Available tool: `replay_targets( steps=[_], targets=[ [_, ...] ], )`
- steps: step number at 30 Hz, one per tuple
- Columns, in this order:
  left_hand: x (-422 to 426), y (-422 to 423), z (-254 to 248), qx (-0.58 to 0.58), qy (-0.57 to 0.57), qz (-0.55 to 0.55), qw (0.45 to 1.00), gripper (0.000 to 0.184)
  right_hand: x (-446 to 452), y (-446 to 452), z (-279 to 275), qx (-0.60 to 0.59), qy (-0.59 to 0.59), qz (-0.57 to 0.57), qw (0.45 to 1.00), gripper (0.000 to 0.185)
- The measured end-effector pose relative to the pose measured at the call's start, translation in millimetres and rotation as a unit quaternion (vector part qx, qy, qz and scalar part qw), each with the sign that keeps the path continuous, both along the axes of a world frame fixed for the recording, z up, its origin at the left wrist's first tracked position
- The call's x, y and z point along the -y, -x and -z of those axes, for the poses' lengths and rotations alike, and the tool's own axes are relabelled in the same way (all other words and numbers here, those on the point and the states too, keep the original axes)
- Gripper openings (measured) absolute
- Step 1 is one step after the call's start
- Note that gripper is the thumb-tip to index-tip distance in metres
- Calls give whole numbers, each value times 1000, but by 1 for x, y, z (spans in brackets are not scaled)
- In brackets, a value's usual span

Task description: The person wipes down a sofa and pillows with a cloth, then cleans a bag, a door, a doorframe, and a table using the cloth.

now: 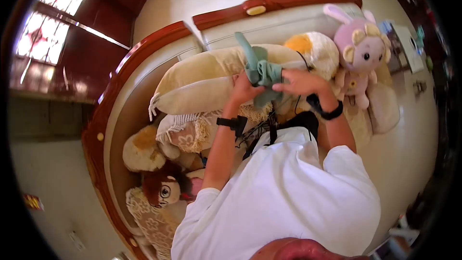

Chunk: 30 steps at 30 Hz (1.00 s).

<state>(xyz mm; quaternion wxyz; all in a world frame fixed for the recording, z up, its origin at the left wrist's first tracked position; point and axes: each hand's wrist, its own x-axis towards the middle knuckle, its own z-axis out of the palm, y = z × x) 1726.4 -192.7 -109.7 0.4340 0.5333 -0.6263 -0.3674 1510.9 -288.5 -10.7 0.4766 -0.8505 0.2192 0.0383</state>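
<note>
A sage-green cloth (pixel 263 74) lies bunched and twisted over a long beige plush cushion (pixel 202 91), with one narrow end sticking up and away from me. My left hand (pixel 246 89) is closed on the near left edge of this cloth. On its other side is my right hand (pixel 303 83), fingers stretched out and apart, their tips at the cloth's right edge. Black bands circle both my wrists. A white and orange plush (pixel 320 53) sits just beyond my right hand.
A curved sofa with a red wooden frame (pixel 276 4) surrounds the cushion. A pink bunny plush (pixel 358 48) is at right. To the left lie a plush dog-like toy (pixel 144 149), a doll with glasses (pixel 166 190) and fringed patterned covers (pixel 151 216). Dark cords hang near my lap.
</note>
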Motion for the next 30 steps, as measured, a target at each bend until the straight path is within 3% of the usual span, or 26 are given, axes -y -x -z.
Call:
replay_targets(
  steps=[2, 5, 8, 10, 11, 13, 14, 16, 18, 20, 21, 23, 24, 26, 27, 29, 30],
  targets=[
    [8, -1, 16, -7, -17, -81, 997, 63, 22, 19, 19, 17, -50, 54, 997, 47],
    [11, -5, 31, -36, -38, -74, 996, 56, 59, 45, 53, 87, -58, 155, 982, 44],
    [2, -7, 25, -31, -51, -85, 995, 48, 86, 51, 72, 81, 13, 231, 969, 42],
    [-8, -7, 24, -39, -77, -76, 993, 40, 95, 52, 77, 103, 202, 242, 943, 38],
    [-13, -5, 24, -42, -78, -78, 993, 40, 103, 51, 91, 100, 202, 240, 944, 38],
    [-21, -4, 23, -77, -82, -72, 991, 30, 113, 45, 121, -36, 151, 181, 971, 41],
    [-22, -5, 22, -79, -80, -74, 991, 30, 115, 47, 124, -37, 153, 179, 971, 41],
    [-22, -3, 26, -103, -79, -82, 988, 33, 101, 46, 111, -136, 52, 215, 966, 48],
    [-19, -3, 24, -111, -85, -90, 986, 32, 75, 44, 57, -203, 53, 216, 954, 57],
    [-18, -2, 16, -116, -94, -99, 984, 31, 56, 43, 17, -364, -89, 310, 874, 58],
    [-18, -1, 10, -110, -82, -99, 986, 29, 57, 53, 24, -366, -87, 306, 875, 58],
    [-14, -2, 7, -104, -65, -106, 987, 28, 67, 81, 43, -373, 64, 177, 908, 51],
    [-12, -3, 9, -120, -67, -96, 986, 27, 57, 79, 38, -372, 68, 174, 909, 51],
    [-6, -6, 9, -135, -60, -92, 985, 26, 24, 76, 21, -299, 320, 156, 885, 39],
    [-4, -6, 8, -150, -75, -94, 981, 29, 14, 63, 18, -294, 327, 151, 885, 39],
    [3, -10, 5, -164, -82, -102, 978, 32, -3, 17, 12, -11, 340, 226, 913, 31],
    [8, -11, 4, -216, -71, -158, 961, 35, -3, -2, 17, 13, 313, 211, 926, 29]
  ],
)
